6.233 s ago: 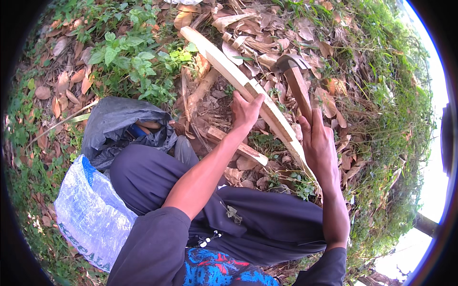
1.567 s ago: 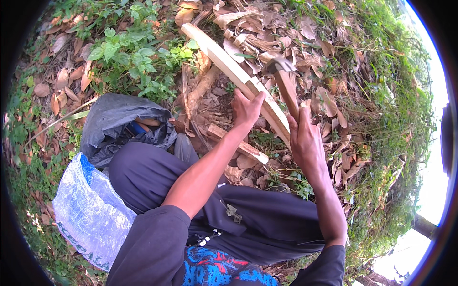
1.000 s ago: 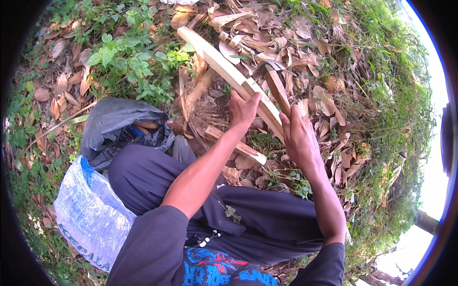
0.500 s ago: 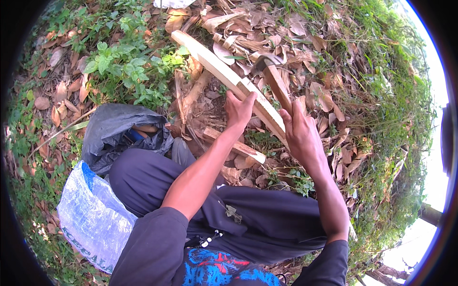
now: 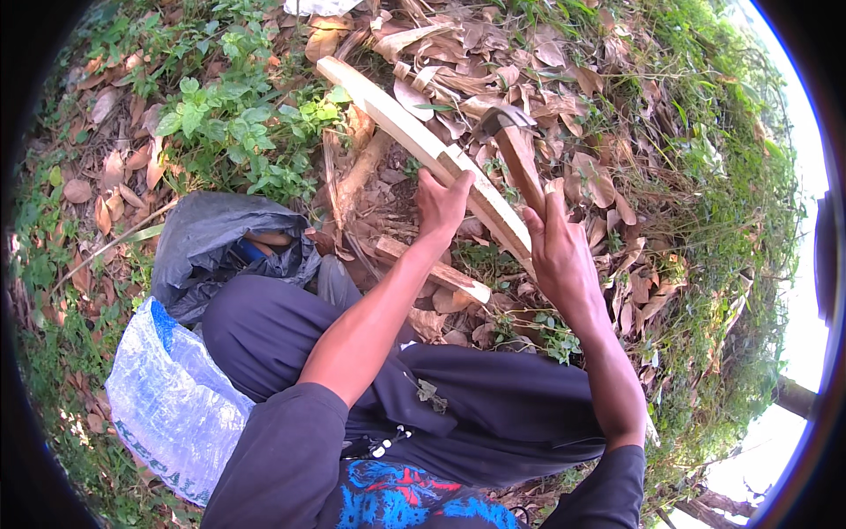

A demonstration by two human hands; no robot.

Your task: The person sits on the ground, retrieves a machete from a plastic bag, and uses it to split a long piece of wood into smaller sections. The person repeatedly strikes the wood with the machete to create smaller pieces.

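Note:
Two pale wooden strips lie end over end in one slanting line. The longer strip [image 5: 379, 108] runs up to the far left, and the second strip [image 5: 498, 212] overlaps its near end and slants toward my right hand. My left hand [image 5: 443, 204] is closed around the wood at the overlap, thumb along the near side. In my right hand [image 5: 564, 260] is a hammer [image 5: 520, 163], gripped by its wooden handle. Its dark metal head hangs just right of the overlap, apart from the wood. Whether a nail stands in the joint is too small to tell.
A short wood offcut [image 5: 436, 271] lies on the leaves below my left wrist. At left sit a dark plastic bag [image 5: 207, 229] with things inside and a whitish woven sack [image 5: 172, 401]. Dry leaves [image 5: 599, 181] and green plants [image 5: 216, 115] surround the wood.
The hammer's head has moved a little to the right, away from the wood, as my right hand shifted slightly. My left hand and the strips stay in place.

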